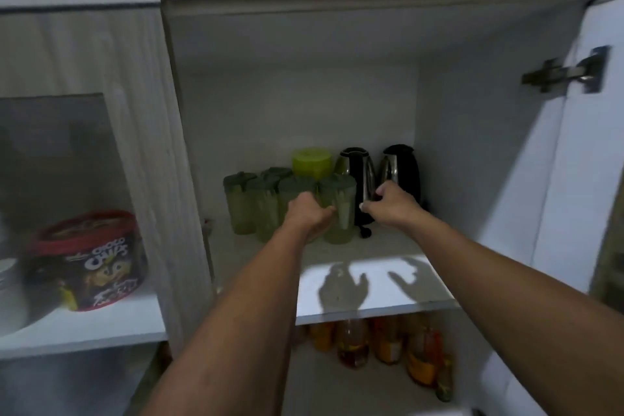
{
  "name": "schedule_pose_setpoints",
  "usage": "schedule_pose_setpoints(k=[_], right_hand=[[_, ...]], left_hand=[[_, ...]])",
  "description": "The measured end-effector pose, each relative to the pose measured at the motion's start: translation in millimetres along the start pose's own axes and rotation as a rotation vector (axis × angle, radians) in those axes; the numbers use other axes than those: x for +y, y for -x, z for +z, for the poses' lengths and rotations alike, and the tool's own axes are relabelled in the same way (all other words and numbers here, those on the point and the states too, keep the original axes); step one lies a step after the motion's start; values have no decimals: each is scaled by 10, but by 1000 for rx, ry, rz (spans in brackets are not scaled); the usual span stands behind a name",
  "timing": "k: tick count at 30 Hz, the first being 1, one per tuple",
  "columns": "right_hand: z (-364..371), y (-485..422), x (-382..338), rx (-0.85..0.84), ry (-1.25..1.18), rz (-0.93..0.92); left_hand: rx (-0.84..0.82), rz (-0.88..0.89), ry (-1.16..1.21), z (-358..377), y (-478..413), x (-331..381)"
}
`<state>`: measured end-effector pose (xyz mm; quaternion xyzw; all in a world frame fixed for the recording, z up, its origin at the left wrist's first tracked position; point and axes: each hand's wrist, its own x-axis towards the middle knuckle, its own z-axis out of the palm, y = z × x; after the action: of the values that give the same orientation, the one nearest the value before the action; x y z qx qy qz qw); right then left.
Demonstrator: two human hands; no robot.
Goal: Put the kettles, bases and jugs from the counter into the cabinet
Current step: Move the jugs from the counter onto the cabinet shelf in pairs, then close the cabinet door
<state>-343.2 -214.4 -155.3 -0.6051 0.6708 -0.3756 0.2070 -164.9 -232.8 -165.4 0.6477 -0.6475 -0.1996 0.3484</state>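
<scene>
Both arms reach into the open cabinet onto its white shelf (381, 294). Several translucent green jugs with grey-green lids stand in a cluster at the back; my left hand (309, 211) is closed against the side of the front right jug (341, 209). Behind the cluster sits a lime-green lidded jug (311, 162). Two steel kettles with black handles stand at the back right: the left kettle (358, 169) and the right kettle (401, 169). My right hand (388, 204) is in front of the left kettle, fingers curled at its handle; whether it grips is unclear.
The cabinet door (587, 145) stands open on the right, its hinge showing. Bottles (388, 341) fill the lower shelf. In the left compartment, a red-lidded cereal tub (87, 260) stands on a shelf beside a wood-grain divider (162, 162).
</scene>
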Motion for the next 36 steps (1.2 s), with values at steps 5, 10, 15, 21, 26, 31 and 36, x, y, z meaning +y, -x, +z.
schedule_pose_setpoints(k=[5, 10, 15, 21, 26, 31, 36], right_hand=[[-874, 1038, 322, 121, 38, -93], [-2053, 2405, 745, 330, 71, -127], [-3406, 3628, 815, 655, 196, -194], [-4601, 4741, 961, 1154, 359, -160], [-4865, 4923, 1282, 1187, 295, 12], [-4770, 4727, 1507, 1111, -6, 58], [-4828, 4820, 1417, 1244, -14, -85]], left_hand=[[-45, 137, 103, 287, 1070, 654], [-25, 378, 169, 799, 2408, 1532], [60, 641, 282, 1045, 3556, 2898], [-39, 932, 404, 1518, 4848, 3973], [-37, 1089, 367, 1921, 5428, 4229], [-37, 1195, 238, 2076, 5378, 4124], [67, 1289, 176, 1806, 5235, 3906]])
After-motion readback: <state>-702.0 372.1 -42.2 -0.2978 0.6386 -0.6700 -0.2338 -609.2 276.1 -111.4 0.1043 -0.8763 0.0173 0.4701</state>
